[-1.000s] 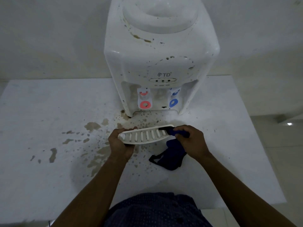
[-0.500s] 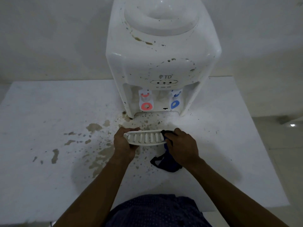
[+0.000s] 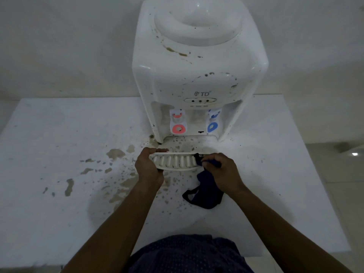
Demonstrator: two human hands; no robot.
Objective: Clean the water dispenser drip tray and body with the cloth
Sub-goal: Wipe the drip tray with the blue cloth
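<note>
Compared with a second earlier, the right hand (image 3: pixel 220 170) has slid the cloth (image 3: pixel 206 194) inward along the drip tray (image 3: pixel 173 161), and the tray's slotted face has tipped more toward the camera. Both forearms rise from the lower edge of the frame and converge at centre, just in front of the water dispenser (image 3: pixel 199 75). The left hand (image 3: pixel 148 168) curls around the tray's left end, thumb over the far rim and fingers closed beneath it, holding the tray off the table (image 3: pixel 59 144). The right hand is closed, fingertips pinching a fold of the dark blue cloth against the tray's right end; the rest of the cloth hangs down and trails onto the table at lower centre-right. The tray, white with a row of slots, lies horizontally between the two hands, tilted. Behind it, the dispenser stands upright at upper centre, its white body speckled with brown spots, with a red tap (image 3: pixel 178 129) at left and a blue tap (image 3: pixel 212 127) at right. Brown stains (image 3: pixel 116 153) spread over the table left of centre.
</note>
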